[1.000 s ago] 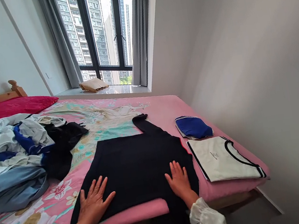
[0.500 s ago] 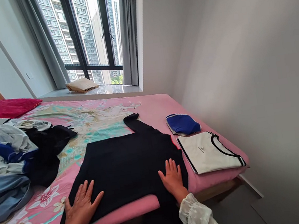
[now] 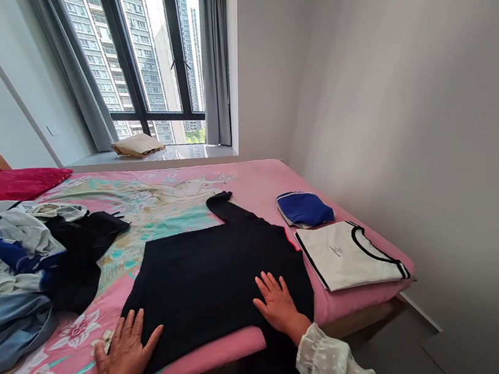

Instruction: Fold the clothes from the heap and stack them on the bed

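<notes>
so, left hand [image 3: 124,350] and right hand [image 3: 278,305] touch the black garment [image 3: 207,279].

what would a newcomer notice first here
Probably the black cloth garment lying flat at the near edge of the pink floral bed, with the left hand at its left side and the right hand laid on it. Then the jumbled heap of white, blue and black clothes at left, and the folded cream top with black trim at right.

A bed [image 3: 359,321] under a pink floral sheet [image 3: 257,176] bears a black top [image 3: 211,279] spread flat, a folded white shirt [image 3: 345,257] beside a blue garment [image 3: 307,208], a tumbled heap of clothes [image 3: 12,251] and a red pillow [image 3: 8,185].
</notes>
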Demonstrator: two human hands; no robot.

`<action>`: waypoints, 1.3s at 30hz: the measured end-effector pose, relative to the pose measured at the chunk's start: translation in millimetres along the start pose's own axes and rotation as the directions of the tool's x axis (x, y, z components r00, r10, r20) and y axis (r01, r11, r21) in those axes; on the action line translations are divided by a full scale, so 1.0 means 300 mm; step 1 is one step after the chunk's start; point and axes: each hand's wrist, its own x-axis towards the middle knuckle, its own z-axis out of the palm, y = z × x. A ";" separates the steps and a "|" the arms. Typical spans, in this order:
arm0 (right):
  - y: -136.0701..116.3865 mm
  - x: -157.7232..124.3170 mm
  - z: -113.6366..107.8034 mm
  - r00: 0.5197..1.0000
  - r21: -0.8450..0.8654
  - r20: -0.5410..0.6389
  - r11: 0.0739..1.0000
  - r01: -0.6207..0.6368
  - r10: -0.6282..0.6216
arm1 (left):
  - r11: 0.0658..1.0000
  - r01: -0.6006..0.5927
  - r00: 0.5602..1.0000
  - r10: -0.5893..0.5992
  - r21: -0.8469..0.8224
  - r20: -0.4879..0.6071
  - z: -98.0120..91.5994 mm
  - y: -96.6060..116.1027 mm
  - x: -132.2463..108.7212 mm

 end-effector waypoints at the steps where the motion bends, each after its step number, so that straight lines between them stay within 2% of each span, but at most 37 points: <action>1: 0.027 -0.011 0.008 0.997 -0.033 -0.004 0.997 -0.076 0.076 | 1.000 0.019 1.000 -0.019 0.023 -0.009 0.003 0.002 0.003; 3: 0.098 -0.037 0.018 0.955 -0.122 -0.046 0.948 -0.295 0.292 | 0.996 0.058 0.998 -0.056 0.060 -0.043 0.011 0.007 0.008; 5: 0.160 -0.061 0.019 0.902 -0.188 -0.079 0.882 -0.432 0.425 | 0.994 0.084 0.994 -0.079 0.069 -0.077 0.017 0.014 0.007; 7: 0.187 -0.072 0.010 0.876 -0.218 -0.084 0.849 -0.481 0.474 | 0.993 0.094 0.992 -0.088 0.069 -0.088 0.013 0.020 0.001; 9: 0.169 -0.069 -0.002 0.890 -0.211 -0.093 0.865 -0.455 0.446 | 0.992 0.112 0.991 -0.107 0.053 -0.081 -0.006 0.026 -0.005; 11: 0.113 -0.050 -0.016 0.943 -0.158 -0.083 0.931 -0.330 0.321 | 0.989 0.144 0.987 -0.142 0.025 -0.071 -0.039 0.044 -0.006; 13: 0.029 -0.018 -0.030 0.991 -0.063 -0.034 0.989 -0.131 0.129 | 0.988 0.157 0.985 -0.156 0.006 -0.075 -0.080 0.088 0.001; 15: -0.072 0.023 -0.039 0.999 0.040 0.019 0.998 0.038 -0.038 | 0.999 0.042 0.995 -0.045 -0.033 -0.094 -0.123 0.166 0.017; 17: -0.174 0.070 -0.039 0.982 0.121 0.026 0.976 0.183 -0.188 | 0.975 -0.188 0.978 0.176 -0.118 -0.109 -0.158 0.268 0.044; 19: -0.243 0.123 -0.025 0.940 0.175 0.019 0.927 0.331 -0.340 | 0.894 -0.399 0.917 0.385 -0.206 -0.107 -0.176 0.361 0.085; 21: -0.248 0.181 0.002 0.888 0.197 0.051 0.876 0.440 -0.457 | 0.854 -0.463 0.883 0.466 -0.237 -0.048 -0.175 0.405 0.146; 22: -0.221 0.213 0.017 0.887 0.185 0.081 0.881 0.435 -0.455 | 0.868 -0.439 0.893 0.449 -0.232 -0.009 -0.169 0.401 0.184; 23: -0.177 0.247 0.030 0.911 0.152 0.109 0.913 0.379 -0.397 | 0.900 -0.378 0.919 0.392 -0.218 0.026 -0.161 0.379 0.225; 25: -0.055 0.318 0.045 0.982 0.038 0.129 0.990 0.137 -0.141 | 0.964 -0.194 0.977 0.208 -0.180 0.058 -0.144 0.301 0.312; 26: 0.008 0.354 0.045 0.993 -0.021 0.121 1.000 0.003 0.000 | 0.980 -0.109 0.991 0.119 -0.166 0.056 -0.136 0.258 0.352; 28: 0.096 0.419 0.029 0.976 -0.098 0.141 0.983 -0.154 0.167 | 0.989 0.017 0.999 -0.010 -0.145 0.048 -0.121 0.194 0.413; 29: 0.112 0.446 0.017 0.963 -0.122 0.161 0.972 -0.200 0.218 | 0.990 0.043 0.999 -0.039 -0.138 0.033 -0.114 0.182 0.432; 30: 0.107 0.467 0.006 0.956 -0.135 0.172 0.967 -0.217 0.239 | 0.991 0.013 1.000 -0.011 -0.136 0.010 -0.106 0.183 0.444; 31: 0.085 0.484 -0.002 0.962 -0.132 0.169 0.972 -0.194 0.215 | 0.987 -0.073 0.997 0.072 -0.141 -0.013 -0.098 0.196 0.452; 32: 0.051 0.495 -0.005 0.978 -0.110 0.163 0.987 -0.115 0.132 | 0.969 -0.192 0.981 0.190 -0.153 -0.029 -0.090 0.214 0.456; 33: 0.014 0.504 -0.002 0.987 -0.069 0.163 0.997 0.018 -0.007 | 0.933 -0.315 0.949 0.313 -0.172 -0.036 -0.082 0.232 0.462; 34: -0.018 0.512 0.007 0.970 -0.018 0.172 0.984 0.176 -0.170 | 0.890 -0.413 0.909 0.415 -0.196 -0.029 -0.076 0.245 0.471; 35: -0.040 0.522 0.022 0.935 0.031 0.187 0.953 0.302 -0.303 | 0.861 -0.459 0.884 0.468 -0.218 -0.012 -0.072 0.248 0.484; 36: -0.046 0.536 0.039 0.907 0.063 0.207 0.930 0.362 -0.367 | 0.869 -0.439 0.891 0.454 -0.229 0.019 -0.070 0.240 0.504; 37: -0.036 0.555 0.056 0.909 0.065 0.230 0.937 0.342 -0.348 | 0.899 -0.377 0.917 0.396 -0.224 0.047 -0.070 0.221 0.528; 39: 0.015 0.610 0.081 0.959 -0.011 0.240 0.987 0.159 -0.152 | 0.955 -0.229 0.965 0.248 -0.187 0.087 -0.075 0.162 0.584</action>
